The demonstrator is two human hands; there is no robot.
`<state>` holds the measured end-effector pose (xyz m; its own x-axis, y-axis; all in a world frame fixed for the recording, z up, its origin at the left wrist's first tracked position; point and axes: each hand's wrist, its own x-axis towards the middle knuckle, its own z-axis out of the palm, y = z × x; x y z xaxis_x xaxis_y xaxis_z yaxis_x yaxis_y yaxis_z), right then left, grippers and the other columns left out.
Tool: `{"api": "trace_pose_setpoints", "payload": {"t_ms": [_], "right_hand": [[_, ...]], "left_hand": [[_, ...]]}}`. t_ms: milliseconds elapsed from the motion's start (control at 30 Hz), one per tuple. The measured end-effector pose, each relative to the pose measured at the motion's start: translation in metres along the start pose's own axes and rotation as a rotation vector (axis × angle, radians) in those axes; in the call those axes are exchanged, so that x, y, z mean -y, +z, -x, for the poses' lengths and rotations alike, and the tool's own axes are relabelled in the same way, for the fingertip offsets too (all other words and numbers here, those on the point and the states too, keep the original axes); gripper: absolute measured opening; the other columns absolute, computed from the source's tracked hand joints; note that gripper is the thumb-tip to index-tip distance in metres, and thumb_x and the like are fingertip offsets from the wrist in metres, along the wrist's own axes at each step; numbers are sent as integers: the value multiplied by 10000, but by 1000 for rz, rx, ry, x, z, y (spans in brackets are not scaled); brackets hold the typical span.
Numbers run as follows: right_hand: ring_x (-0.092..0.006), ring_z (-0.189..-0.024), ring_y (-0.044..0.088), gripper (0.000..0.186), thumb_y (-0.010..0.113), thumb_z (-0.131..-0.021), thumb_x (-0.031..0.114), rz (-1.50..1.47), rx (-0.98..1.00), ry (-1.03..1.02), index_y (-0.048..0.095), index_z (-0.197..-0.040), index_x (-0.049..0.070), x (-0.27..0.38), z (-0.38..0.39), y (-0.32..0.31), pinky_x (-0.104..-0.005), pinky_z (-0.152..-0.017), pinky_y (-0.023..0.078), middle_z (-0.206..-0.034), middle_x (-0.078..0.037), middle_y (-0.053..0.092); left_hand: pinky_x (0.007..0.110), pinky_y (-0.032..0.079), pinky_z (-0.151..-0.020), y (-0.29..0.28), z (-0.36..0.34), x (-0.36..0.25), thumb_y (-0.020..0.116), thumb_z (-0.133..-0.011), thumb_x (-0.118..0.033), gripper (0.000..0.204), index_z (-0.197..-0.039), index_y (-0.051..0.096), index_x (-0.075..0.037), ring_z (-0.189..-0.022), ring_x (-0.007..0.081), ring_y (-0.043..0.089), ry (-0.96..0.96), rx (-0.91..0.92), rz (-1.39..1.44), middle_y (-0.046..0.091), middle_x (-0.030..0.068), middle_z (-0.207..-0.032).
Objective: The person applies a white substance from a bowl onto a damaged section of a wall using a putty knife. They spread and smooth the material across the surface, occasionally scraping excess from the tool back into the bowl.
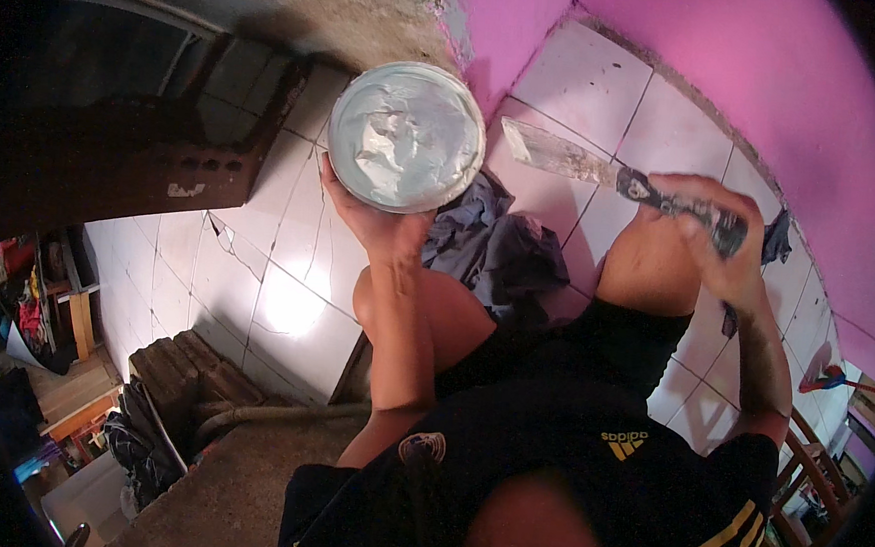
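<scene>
My left hand holds up a round, shallow tub from below and the near side. Pale, glossy white paste with a rough, dabbed surface fills it. Off to the right, my right hand is closed around the dark, paste-smeared handle of a putty knife. Its blade points left toward the tub, apart from it, with whitish paste along the blade and tip. Below and between the two, a crumpled dark grey cloth lies on the floor by my knees.
A pink wall curves along the right above white floor tiles. At left stands a dark wooden cabinet with a glass front. Brown blocks sit at lower left, near a wooden shelf. Wooden slats show at lower right.
</scene>
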<state>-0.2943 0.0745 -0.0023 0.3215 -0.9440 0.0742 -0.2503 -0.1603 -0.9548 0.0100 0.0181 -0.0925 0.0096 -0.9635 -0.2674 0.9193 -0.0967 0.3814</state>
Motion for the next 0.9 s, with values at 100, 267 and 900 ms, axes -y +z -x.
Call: {"api": "trace_pose_setpoints", "payload": {"t_ms": [100,267,900], "right_hand": [[-157,-882,609,265,554,-902,92,-120,-13,60,600,-1129,-38,-4,-21,-1,-302,-812,483,-1031,-117,644],[-131,-849,610,231,564,-904,83,-2,-31,41,612,-1099,-30,-6,-43,0,-266,-804,481,-1005,-98,652],[-122,-691,608,230,653,-803,34,397,80,-264,633,-1031,31,6,-67,50,-244,-618,474,-799,-79,637]], "left_hand": [[519,368,-1009,1,0,-2,383,-882,-568,619,-1335,437,-149,-1221,305,445,-66,6,-8,456,81,-1339],[499,386,-1002,-1,2,-3,337,-899,-575,636,-1348,424,-133,-1202,303,470,-129,46,-70,470,79,-1331],[494,379,-1000,8,2,8,363,-863,-615,664,-1319,450,-140,-1205,286,457,-64,-69,-136,478,51,-1313]]}}
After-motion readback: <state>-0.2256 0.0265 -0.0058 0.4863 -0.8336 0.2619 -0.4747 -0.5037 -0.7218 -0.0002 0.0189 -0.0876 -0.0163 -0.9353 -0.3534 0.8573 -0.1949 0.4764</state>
